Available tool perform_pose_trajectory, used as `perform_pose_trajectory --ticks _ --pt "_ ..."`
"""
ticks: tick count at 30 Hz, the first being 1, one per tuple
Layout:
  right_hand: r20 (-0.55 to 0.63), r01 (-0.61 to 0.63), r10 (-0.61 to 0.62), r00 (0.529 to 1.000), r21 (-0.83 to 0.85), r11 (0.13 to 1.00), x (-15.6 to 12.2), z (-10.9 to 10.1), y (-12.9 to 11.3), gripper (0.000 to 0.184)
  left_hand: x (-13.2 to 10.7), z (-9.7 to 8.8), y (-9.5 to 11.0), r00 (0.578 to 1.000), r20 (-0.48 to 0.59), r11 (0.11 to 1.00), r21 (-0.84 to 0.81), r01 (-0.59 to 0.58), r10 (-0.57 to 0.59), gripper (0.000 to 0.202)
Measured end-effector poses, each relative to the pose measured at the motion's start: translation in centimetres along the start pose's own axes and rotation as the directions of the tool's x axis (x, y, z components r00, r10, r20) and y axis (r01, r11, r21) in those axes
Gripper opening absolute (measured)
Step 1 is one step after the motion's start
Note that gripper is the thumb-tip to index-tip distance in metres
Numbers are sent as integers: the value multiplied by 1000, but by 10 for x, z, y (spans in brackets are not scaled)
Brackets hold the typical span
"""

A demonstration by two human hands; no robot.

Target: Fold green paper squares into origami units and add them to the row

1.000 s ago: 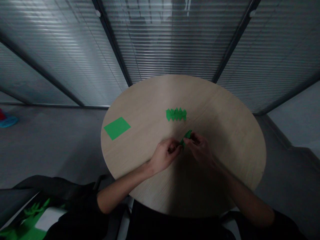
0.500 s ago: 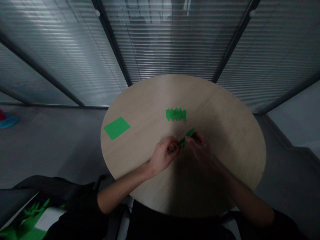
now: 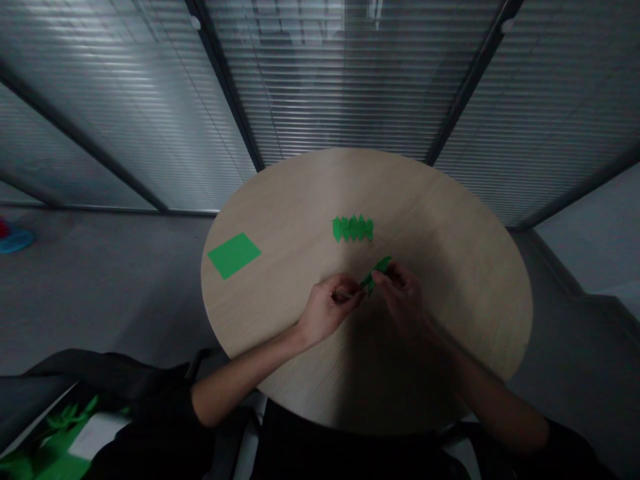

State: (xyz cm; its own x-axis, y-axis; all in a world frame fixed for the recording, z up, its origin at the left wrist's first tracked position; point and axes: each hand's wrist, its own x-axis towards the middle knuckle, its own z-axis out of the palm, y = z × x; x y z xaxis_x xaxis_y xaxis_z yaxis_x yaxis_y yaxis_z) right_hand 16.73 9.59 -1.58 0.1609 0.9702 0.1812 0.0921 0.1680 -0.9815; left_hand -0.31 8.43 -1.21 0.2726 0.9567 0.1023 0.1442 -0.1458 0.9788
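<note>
Both hands hold a small folded piece of green paper just above the middle of the table. My left hand pinches its lower left end, thumb and fingertips pressed together. At its other side, my right hand grips the paper with the thumb on the near face; the remaining fingers are partly hidden behind. Beyond the hands lies a row of several folded green paper pieces with pointed ends, set side by side. A flat green paper sheet rests near the table's left edge.
The round wooden table stands before a glass partition with blinds. At lower left, a dark chair or bag is beside green paper pieces and a white item. A blue and red object sits on the floor.
The left fingers have shifted slightly right along the paper and closed more tightly. The paper's upper end looks a little more curved; the row and the flat sheet stay put.
</note>
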Motion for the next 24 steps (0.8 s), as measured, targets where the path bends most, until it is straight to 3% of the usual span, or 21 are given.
perform_pose_trajectory --ticks 9,15,24 --pt "-28 -53 54 998 26 998 4 -3 -1 23 1 -1 -3 994 -69 980 190 -66 80 12" --pt "-19 -80 80 997 28 996 -1 1 -6 24 1 0 -2 993 -64 988 127 -90 98 10" --pt "-29 -108 108 994 -4 994 0 1 -11 23 -1 1 -8 998 -67 998 -70 -7 2 15"
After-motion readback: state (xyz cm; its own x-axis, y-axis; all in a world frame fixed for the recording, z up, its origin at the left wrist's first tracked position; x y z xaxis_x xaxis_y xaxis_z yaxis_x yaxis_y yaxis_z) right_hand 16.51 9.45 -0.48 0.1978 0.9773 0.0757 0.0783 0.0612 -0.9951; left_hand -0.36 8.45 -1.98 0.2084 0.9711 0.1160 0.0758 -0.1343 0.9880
